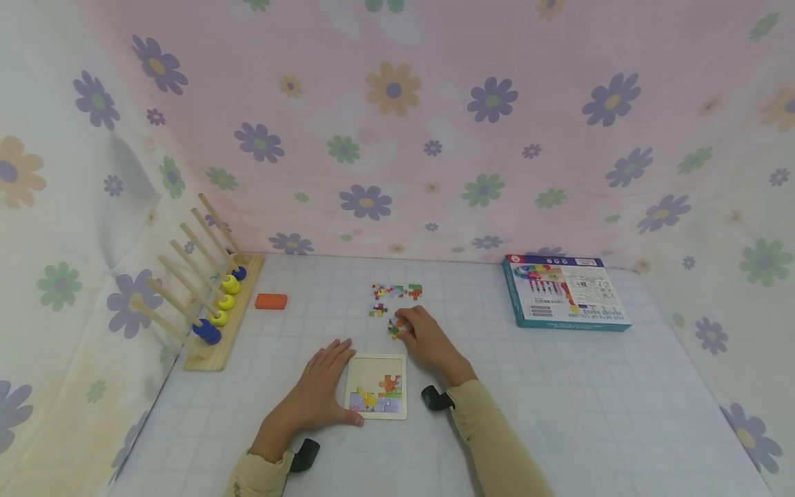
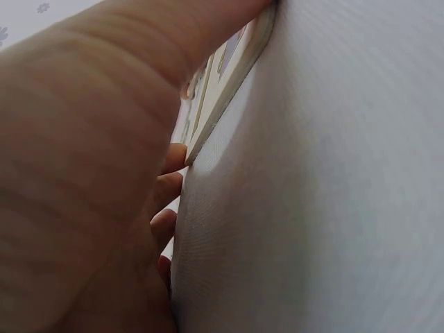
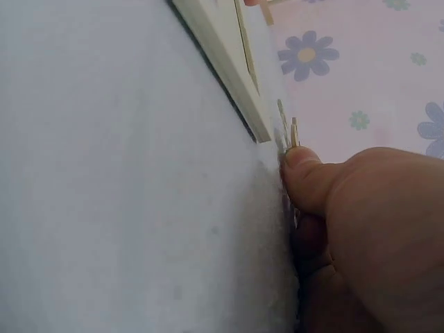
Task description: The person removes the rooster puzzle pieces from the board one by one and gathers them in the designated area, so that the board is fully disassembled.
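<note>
A square wooden puzzle tray [image 1: 373,369] lies flat on the table, with several joined pieces [image 1: 375,400] filling its near side and right edge. My left hand [image 1: 313,393] rests at the tray's left side, fingers stretched forward, thumb along the near edge. In the left wrist view its fingertips [image 2: 173,161] touch the tray's corner. Beyond the tray, my right hand [image 1: 431,339] pinches a colourful jigsaw piece [image 1: 394,328] between thumb and fingers. The right wrist view shows the thin wooden edge [image 3: 294,132] at the thumb tip. Several loose jigsaw pieces [image 1: 396,292] lie just past that hand.
At the left stands a wooden peg rack [image 1: 232,324] with blue and yellow beads on slanting pegs. Near it lies an orange block [image 1: 270,301]. A flat toy box [image 1: 568,293] sits at the back right. Flowered cloth [image 1: 428,172] hangs behind the table.
</note>
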Motion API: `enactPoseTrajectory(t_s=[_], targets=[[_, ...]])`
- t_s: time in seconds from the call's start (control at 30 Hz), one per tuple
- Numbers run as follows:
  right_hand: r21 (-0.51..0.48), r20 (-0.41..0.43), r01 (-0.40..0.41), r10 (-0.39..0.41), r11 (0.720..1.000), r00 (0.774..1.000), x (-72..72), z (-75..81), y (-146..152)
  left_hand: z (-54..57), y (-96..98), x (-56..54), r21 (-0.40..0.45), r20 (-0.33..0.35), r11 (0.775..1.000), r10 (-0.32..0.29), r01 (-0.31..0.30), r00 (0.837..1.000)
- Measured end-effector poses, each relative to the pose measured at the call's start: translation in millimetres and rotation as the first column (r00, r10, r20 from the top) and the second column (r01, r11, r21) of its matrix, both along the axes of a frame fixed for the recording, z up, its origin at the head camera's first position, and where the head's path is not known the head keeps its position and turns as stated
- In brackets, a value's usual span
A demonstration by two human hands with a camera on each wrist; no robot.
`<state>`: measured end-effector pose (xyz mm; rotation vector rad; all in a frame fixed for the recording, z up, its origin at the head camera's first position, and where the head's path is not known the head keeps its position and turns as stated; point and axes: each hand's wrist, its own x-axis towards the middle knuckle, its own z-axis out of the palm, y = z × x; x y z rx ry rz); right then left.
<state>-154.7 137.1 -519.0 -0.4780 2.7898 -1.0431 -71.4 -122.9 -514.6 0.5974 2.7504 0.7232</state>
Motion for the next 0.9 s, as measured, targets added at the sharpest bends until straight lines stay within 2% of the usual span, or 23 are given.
enactPoseTrajectory(t_s=[0.5, 0.9], targets=[[0.012, 0.027, 0.023, -0.023, 1.000, 0.999, -29.4, 1.5, 4, -3.3, 1.0, -1.3, -0.009, 0.026, 1.000, 0.003, -0.002, 1.000], [0.002, 0.040, 0.036, -0.036, 0.999, 0.999, -36.4, 3.5, 2, -1.1, -0.1, -1.1, 0.003, 0.026, 1.000, 0.004, -0.004, 1.000]])
